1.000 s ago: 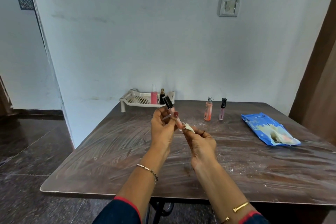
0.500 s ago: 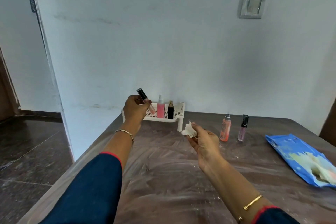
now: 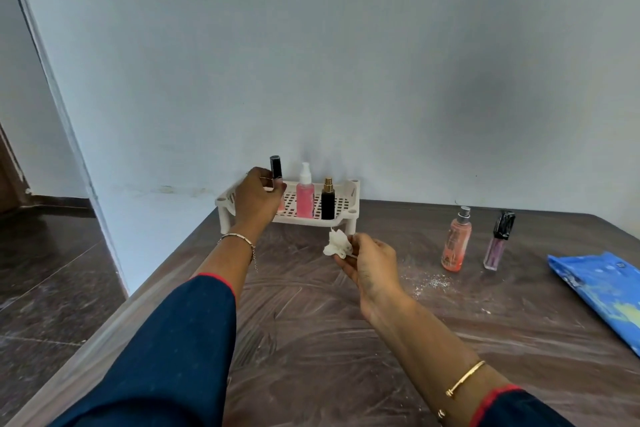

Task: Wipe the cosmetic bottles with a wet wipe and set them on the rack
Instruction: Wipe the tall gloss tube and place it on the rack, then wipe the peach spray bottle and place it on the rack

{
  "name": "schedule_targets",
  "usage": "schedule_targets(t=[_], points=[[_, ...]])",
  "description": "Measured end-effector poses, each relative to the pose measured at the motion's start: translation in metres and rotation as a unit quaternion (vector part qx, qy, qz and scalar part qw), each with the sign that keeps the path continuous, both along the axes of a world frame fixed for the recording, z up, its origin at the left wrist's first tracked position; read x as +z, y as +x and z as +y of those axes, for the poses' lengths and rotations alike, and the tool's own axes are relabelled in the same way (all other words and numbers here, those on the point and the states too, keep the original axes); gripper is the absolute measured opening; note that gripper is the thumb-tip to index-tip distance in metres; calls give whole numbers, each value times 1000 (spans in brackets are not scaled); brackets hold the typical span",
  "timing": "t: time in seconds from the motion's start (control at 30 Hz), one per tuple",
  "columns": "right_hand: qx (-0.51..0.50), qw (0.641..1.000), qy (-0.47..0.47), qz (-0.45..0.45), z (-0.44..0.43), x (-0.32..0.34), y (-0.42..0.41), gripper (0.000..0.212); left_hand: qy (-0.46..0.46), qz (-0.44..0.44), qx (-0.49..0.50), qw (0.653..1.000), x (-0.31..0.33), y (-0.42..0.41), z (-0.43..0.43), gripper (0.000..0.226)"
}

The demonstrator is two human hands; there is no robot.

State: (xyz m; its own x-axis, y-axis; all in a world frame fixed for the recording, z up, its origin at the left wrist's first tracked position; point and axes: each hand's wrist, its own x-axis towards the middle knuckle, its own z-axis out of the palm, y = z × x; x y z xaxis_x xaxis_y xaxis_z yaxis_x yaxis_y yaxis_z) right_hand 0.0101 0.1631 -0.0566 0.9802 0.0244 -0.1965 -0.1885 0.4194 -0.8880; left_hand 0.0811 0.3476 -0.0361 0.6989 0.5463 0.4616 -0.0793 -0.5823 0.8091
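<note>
My left hand [image 3: 257, 199] grips a slim pink tube with a black cap [image 3: 276, 168], upright over the left part of the white slotted rack [image 3: 349, 199] at the table's far edge. On the rack stand a pink pump bottle [image 3: 305, 199] and a small black bottle with a gold top [image 3: 327, 203]. My right hand [image 3: 372, 262] pinches a crumpled white wet wipe [image 3: 337, 244] above the table, in front of the rack. To the right on the table stand an orange-pink spray bottle [image 3: 456, 243] and a lilac gloss tube with a black cap [image 3: 498, 241].
A blue wet wipe pack [image 3: 602, 291] lies at the right edge of the brown table [image 3: 311, 340]. White powder specks lie near the spray bottle. The wall stands directly behind the rack. Dark floor drops off to the left of the table.
My left hand has carried the tube away from the wipe, to the far left and over the rack, turning it upright. My right hand kept the wipe, which no longer touches the tube.
</note>
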Motion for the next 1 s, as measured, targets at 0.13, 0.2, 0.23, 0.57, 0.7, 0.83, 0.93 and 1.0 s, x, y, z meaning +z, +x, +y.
schedule_targets(t=[0.13, 0.2, 0.23, 0.57, 0.7, 0.83, 0.93, 1.0], points=[[8, 1000, -8, 3, 3, -7, 4, 15, 24, 44, -16, 999, -6, 10, 1, 29], [8, 1000, -8, 3, 3, -7, 6, 15, 39, 65, -17, 997, -9, 12, 1, 30], [7, 1000, -9, 2, 3, -6, 7, 15, 42, 68, -14, 997, -10, 12, 2, 30], [16, 1000, -12, -6, 6, 1, 3, 15, 39, 91, -27, 995, -8, 6, 6, 38], [13, 1000, -15, -11, 0, 6, 0, 13, 55, 86, -51, 993, 2, 0, 3, 63], [1, 1000, -21, -20, -9, 12, -7, 8, 128, 94, 0, 987, 23, -8, -16, 79], [-4, 999, -26, -34, -18, 13, -12, 9, 202, 96, -21, 974, 41, -12, -44, 71], [-7, 999, -27, -40, -28, 14, -15, 12, 236, 86, -50, 967, 52, -15, -71, 55]])
